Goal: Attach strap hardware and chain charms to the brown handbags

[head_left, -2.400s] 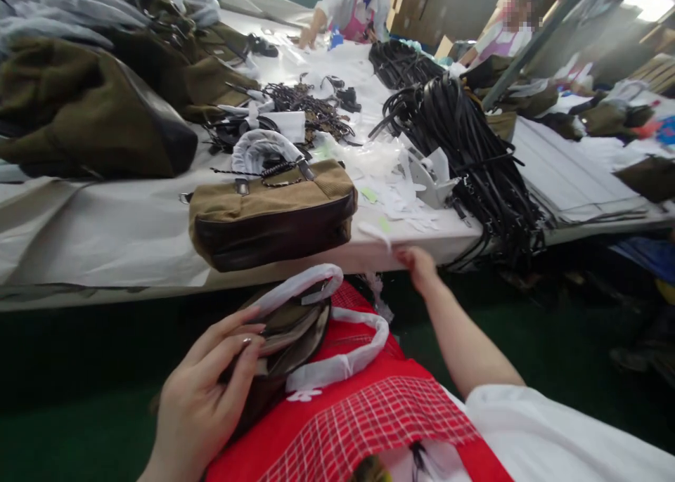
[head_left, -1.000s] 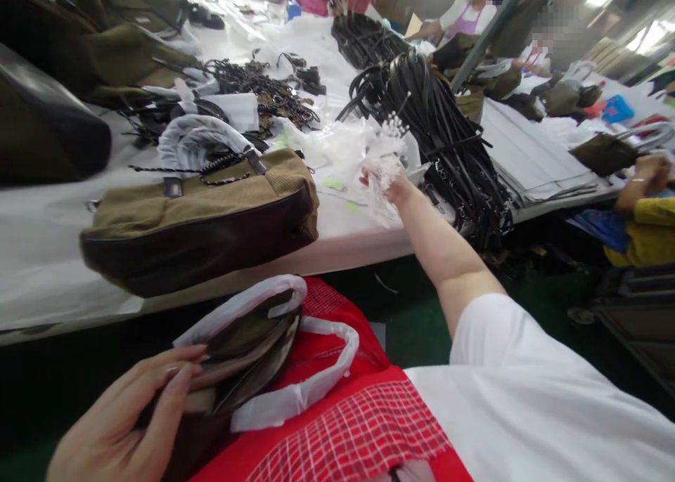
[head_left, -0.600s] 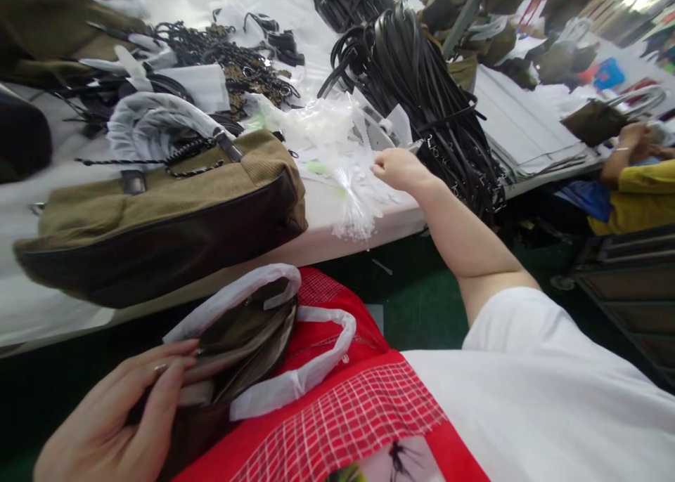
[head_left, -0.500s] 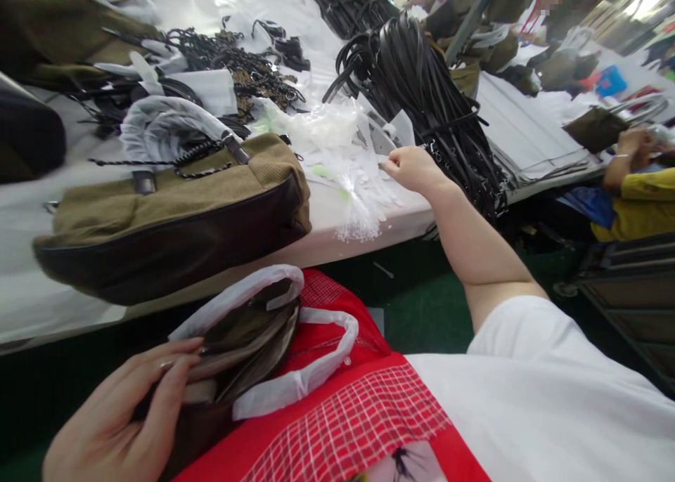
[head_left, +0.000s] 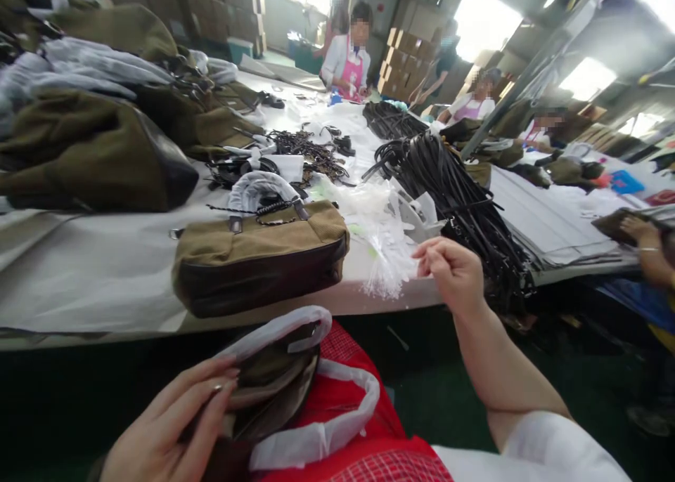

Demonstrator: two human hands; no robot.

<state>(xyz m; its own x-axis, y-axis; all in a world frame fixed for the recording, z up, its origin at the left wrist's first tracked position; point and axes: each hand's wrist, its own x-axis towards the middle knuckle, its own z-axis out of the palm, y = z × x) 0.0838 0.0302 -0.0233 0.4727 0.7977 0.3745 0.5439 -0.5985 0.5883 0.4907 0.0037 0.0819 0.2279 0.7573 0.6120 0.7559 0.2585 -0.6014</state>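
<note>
An open handbag [head_left: 285, 387] rests on my lap, its two handles wrapped in white covering. My left hand [head_left: 179, 419] closes on the near edge of its opening, fingers and thumb pressed together. Over the table's front edge, my right hand [head_left: 448, 271] is in a pinch. Whatever sits between its fingertips is too small to make out. Right beside it lies a bunch of clear plastic strands [head_left: 387, 271]. On the table in front of me stands an olive bag [head_left: 264, 250] with a dark base and a wrapped handle.
A heap of black straps [head_left: 448, 180] lies to the right, beside stacked white sheets [head_left: 548, 218]. Olive bags [head_left: 89, 152] pile up on the left. Black cords [head_left: 311, 152] are spread farther back. Several people work across the table, and another person's hand [head_left: 638, 229] shows at right.
My right hand has come back from the table top toward me, its fingers pinched. The view has tilted up, showing people and boxes behind. My left hand still holds the handbag's edge.
</note>
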